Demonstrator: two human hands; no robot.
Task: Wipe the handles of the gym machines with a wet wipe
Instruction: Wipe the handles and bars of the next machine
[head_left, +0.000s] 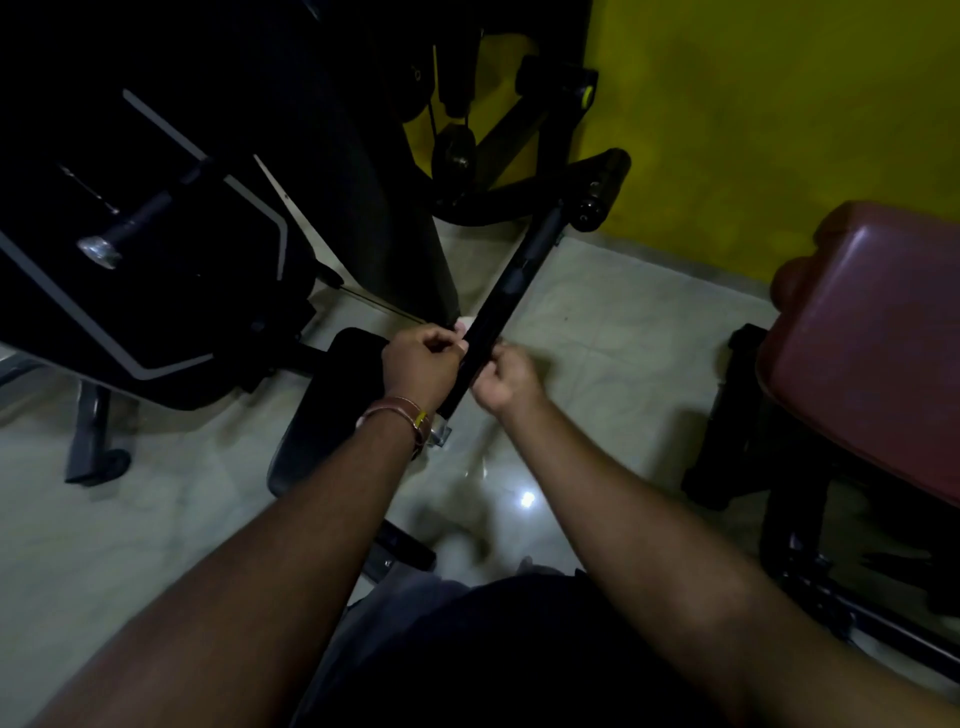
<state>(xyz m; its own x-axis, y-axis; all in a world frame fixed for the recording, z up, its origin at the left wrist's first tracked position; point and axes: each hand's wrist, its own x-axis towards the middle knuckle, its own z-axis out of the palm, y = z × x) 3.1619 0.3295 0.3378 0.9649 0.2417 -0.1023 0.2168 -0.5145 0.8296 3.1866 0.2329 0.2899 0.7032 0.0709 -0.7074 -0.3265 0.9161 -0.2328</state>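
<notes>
Gripping a soft, limp wipe (464, 326) against the stiff bar (501, 301), left hand (418, 364) fingers curl; right hand (501, 376) looks fisted beside it, its hold unclear.

I log the wall (779, 130) as mustard yellow, the floor tiles (597, 322) pale grey-green with faint darker veining. Machine bar (511, 291): black. Padded bench (878, 322): maroon, glossy. Machine panel (171, 270): black with a grey outline stripe. Seat pad (332, 395): black. A scrap of white wipe (464, 326) shows. Bangle (400, 410) on my wrist: copper with a yellow mark.
</notes>
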